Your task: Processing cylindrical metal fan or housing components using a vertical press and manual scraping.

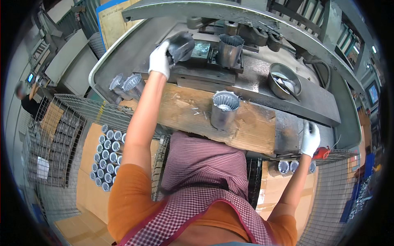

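Note:
My left hand [159, 59], in a white glove, is closed round a dark grey metal cylinder [181, 46], held tilted above the left side of the machine bed. Right of it, a finned metal cylinder [230, 50] stands upright in the machine's fixture. Another finned cylinder [225, 112] stands on the wooden board [193, 110] before me. My gloved right hand [310, 138] is at the board's right end, over a grey metal plate [286, 130]. Its fingers are curled together; whatever they hold is too small to make out.
Two finned cylinders [133, 85] stand at the board's left end. A metal bowl [285, 80] with a dark-handled tool sits at the right. A red-handled tool [321, 153] lies beside my right hand. Wire cages [61, 119] flank me, with rows of cylinders [107, 156] on cardboard.

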`<state>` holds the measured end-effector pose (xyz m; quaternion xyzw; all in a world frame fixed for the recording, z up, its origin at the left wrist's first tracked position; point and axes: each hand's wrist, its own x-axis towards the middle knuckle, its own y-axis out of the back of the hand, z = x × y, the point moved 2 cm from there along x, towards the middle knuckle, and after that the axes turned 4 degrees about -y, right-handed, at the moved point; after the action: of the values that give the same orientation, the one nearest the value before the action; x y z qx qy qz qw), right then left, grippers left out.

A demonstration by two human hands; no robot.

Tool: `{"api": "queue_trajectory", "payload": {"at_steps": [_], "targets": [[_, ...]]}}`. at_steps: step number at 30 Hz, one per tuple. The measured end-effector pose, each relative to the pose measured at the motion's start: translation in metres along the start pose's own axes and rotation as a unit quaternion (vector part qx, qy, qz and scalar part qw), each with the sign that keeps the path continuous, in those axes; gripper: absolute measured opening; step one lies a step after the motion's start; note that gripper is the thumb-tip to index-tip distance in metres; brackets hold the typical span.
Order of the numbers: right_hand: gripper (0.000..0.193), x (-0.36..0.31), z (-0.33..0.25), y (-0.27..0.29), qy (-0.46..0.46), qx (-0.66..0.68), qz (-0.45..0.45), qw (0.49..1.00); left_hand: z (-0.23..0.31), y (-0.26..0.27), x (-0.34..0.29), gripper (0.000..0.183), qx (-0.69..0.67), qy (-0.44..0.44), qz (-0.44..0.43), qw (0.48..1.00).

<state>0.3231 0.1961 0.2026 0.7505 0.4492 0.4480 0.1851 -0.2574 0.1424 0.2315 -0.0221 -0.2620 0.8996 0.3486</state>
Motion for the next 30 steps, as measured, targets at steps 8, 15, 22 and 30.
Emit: {"api": "queue_trajectory", "payload": {"at_steps": [8,15,22,30], "targets": [[0.034,-0.005,0.058,-0.003,-0.082,0.099,-0.030,0.991,-0.061,-0.037,0.022,0.047,0.429,-0.193,0.035,0.882],[0.034,-0.007,0.051,-0.003,-0.067,0.040,0.000,0.997,-0.059,-0.033,0.011,0.056,0.671,-0.206,-0.051,0.711],[0.033,-0.005,0.059,-0.003,-0.055,0.132,0.083,0.986,-0.053,-0.027,0.002,0.064,0.746,-0.206,-0.055,0.631],[0.051,-0.028,0.140,0.023,-0.112,0.160,0.233,0.953,-0.101,-0.031,-0.184,0.100,0.355,-0.265,-0.137,0.886]]}}
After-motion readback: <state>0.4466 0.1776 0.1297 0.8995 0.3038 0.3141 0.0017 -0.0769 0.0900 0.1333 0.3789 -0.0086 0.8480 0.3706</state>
